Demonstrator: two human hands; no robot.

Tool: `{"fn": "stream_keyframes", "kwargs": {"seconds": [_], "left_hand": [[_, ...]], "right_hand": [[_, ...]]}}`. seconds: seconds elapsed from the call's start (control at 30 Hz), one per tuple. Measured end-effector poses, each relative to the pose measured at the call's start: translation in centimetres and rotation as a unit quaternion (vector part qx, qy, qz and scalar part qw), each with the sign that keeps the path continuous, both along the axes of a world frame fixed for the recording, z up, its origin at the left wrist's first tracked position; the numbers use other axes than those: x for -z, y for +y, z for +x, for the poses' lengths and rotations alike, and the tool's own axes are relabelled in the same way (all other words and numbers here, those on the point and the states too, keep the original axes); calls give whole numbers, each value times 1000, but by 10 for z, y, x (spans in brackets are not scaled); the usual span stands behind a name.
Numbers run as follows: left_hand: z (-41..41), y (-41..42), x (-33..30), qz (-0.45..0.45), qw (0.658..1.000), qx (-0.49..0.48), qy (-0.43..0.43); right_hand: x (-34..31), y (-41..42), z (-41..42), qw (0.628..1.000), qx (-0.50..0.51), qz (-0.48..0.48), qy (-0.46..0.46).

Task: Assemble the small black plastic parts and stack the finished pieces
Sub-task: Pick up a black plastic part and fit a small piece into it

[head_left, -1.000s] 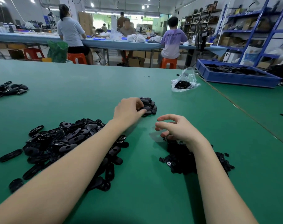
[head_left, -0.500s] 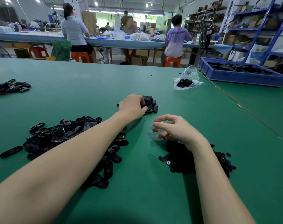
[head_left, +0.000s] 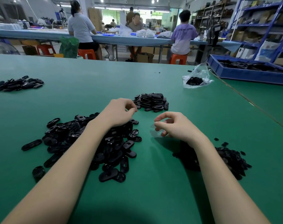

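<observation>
Hovering over a green worktop (head_left: pixel 89 88), both hands bare. Left hand (head_left: pixel 119 113) above the far edge of the shell pile (head_left: pixel 89 143), fingers curled in, thumb and forefinger tips close together; nothing visibly held. Right hand (head_left: pixel 174 125) just beside it, above bare worktop, fingers loosely curled and apart, palm empty so far as can be seen.

Three groups of black parts within reach. Oval shells heaped under the left forearm, spilling toward the near edge. Smaller inserts (head_left: pixel 226 159) heaped under the right wrist, too small and dark to make out in detail. Finished stack (head_left: pixel 151 101) just beyond the left hand's fingertips, pieces lying in rough layers. Further off, another loose heap (head_left: pixel 19 83) at far left, a clear bag (head_left: pixel 197 78) of parts at far right, and a blue bin (head_left: pixel 250 73) behind it.

Judging from their look: hard moulded plastic, light, stiff, glossy and likely a little slippery. Probably best pinched across the narrow width of an oval shell, thumb on one long edge and finger on the other, leaving the hollow face clear for the insert. Inserts likely need a fingertip pinch at the rim. Little risk of breakage; more risk of a piece skating off, or of the stack toppling if nudged.
</observation>
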State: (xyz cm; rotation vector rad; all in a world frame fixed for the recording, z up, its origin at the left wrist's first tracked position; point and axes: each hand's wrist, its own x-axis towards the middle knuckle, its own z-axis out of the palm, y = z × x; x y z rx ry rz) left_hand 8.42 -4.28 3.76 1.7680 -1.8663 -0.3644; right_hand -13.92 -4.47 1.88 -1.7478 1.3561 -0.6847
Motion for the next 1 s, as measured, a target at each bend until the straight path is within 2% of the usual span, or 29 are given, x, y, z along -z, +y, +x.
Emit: {"fn": "stream_keyframes", "kwargs": {"seconds": [0.17, 0.3, 0.43, 0.7, 0.8, 0.93, 1.0], "left_hand": [[-3, 4, 14, 35, 994, 2, -107], [-8, 5, 19, 46, 983, 19, -179], [-15, 5, 21, 11, 983, -8, -181], [-18, 6, 23, -71, 983, -4, -167], [-24, 7, 22, -116, 985, 17, -125], [-44, 12, 19, -118, 989, 49, 72], [-52, 16, 21, -107, 986, 57, 114]], "right_hand": [[4, 0, 6, 999, -19, -11, 36], [2, 0, 6, 999, -12, -26, 27], [0, 1, 5, 1000, -3, -27, 12], [-2, 2, 0, 999, 10, -38, 8], [-4, 1, -6, 998, 34, -53, 4], [-10, -5, -23, 992, 92, -82, 36], [-12, -8, -34, 985, 115, -92, 90]]}}
